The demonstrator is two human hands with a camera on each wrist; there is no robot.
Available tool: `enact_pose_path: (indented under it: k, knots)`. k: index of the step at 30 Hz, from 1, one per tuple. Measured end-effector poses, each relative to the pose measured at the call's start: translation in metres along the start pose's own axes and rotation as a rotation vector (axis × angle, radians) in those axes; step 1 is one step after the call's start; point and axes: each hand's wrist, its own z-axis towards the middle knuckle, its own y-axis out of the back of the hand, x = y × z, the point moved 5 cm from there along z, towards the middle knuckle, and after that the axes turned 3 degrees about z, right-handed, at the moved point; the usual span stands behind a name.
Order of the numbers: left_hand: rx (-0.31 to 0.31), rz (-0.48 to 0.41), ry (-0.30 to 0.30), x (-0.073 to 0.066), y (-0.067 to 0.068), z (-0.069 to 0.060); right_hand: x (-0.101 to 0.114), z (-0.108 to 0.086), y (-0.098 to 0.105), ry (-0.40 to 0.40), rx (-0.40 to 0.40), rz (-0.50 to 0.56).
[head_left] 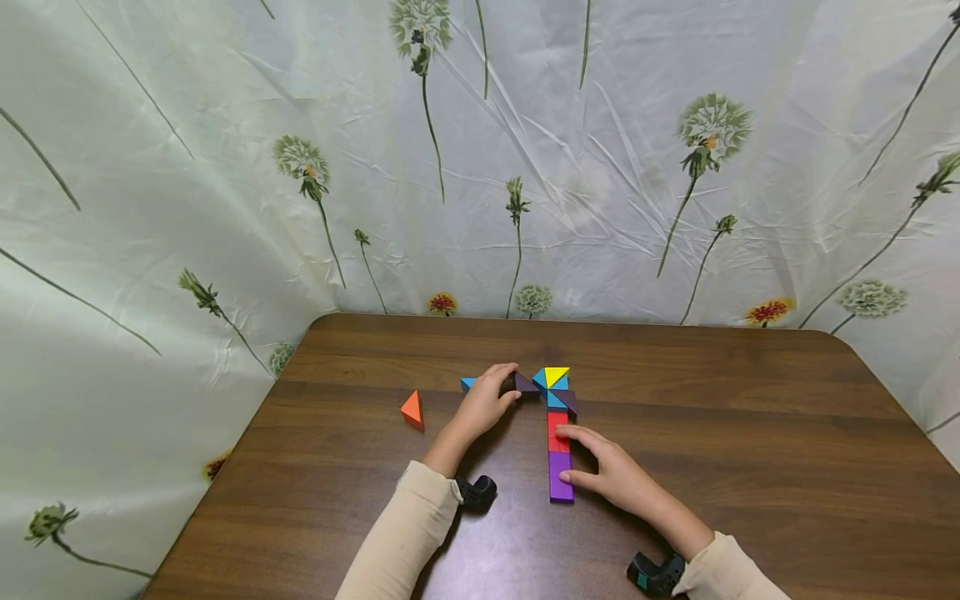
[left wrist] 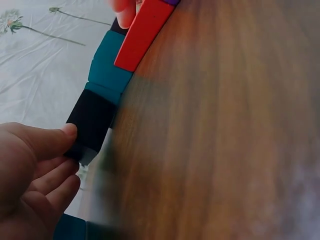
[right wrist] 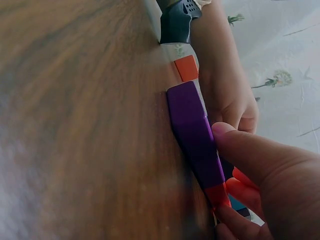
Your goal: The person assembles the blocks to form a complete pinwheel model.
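My left hand (head_left: 483, 406) pinches a dark triangular block (head_left: 525, 383) between thumb and fingers; the left wrist view shows the thumb on this dark block (left wrist: 92, 120). Beside it a blue block (head_left: 467, 383) is partly hidden by the hand. To the right, blue triangles (head_left: 540, 379), a yellow triangle (head_left: 557, 375) and another dark triangle (head_left: 567, 401) meet in a cluster. Below them a red block (head_left: 557, 421) and a purple block (head_left: 558, 487) form a straight column. My right hand (head_left: 618, 475) touches the red block with a finger and the purple one with its thumb.
An orange triangular block (head_left: 412, 410) lies apart on the left of the brown wooden table (head_left: 750, 417). Behind the table's far edge hangs a pale cloth (head_left: 600, 192) with a dandelion print. Black devices (head_left: 478, 493) are strapped at both wrists.
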Motion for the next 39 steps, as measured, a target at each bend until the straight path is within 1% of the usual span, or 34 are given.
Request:
enact_pose_path:
  k: [10, 22, 27, 30, 33, 36, 39]
  knots:
    - [0.010, -0.013, 0.008, 0.003, -0.007, 0.003, 0.000, 0.000, 0.000, -0.004, 0.004, 0.002]
    - [0.045, -0.035, 0.027, 0.003, -0.010, 0.005, -0.001, 0.000, 0.000, -0.013, 0.010, 0.006]
    - [0.046, -0.043, 0.034, 0.003, -0.010, 0.005, -0.002, 0.000, -0.001, -0.015, 0.011, 0.003]
    - [0.026, -0.062, 0.030, 0.002, -0.007, 0.003, -0.001, 0.000, 0.000, -0.017, 0.008, 0.011]
    - [-0.022, -0.088, 0.014, -0.001, 0.000, -0.001, -0.001, 0.000, 0.000, -0.016, 0.007, 0.015]
    - [-0.101, -0.098, -0.016, -0.003, 0.009, -0.005, 0.000, 0.000, 0.001, -0.014, 0.007, 0.017]
    - [-0.192, -0.088, -0.046, -0.004, 0.018, -0.010, 0.000, 0.000, 0.000, -0.012, 0.006, 0.016]
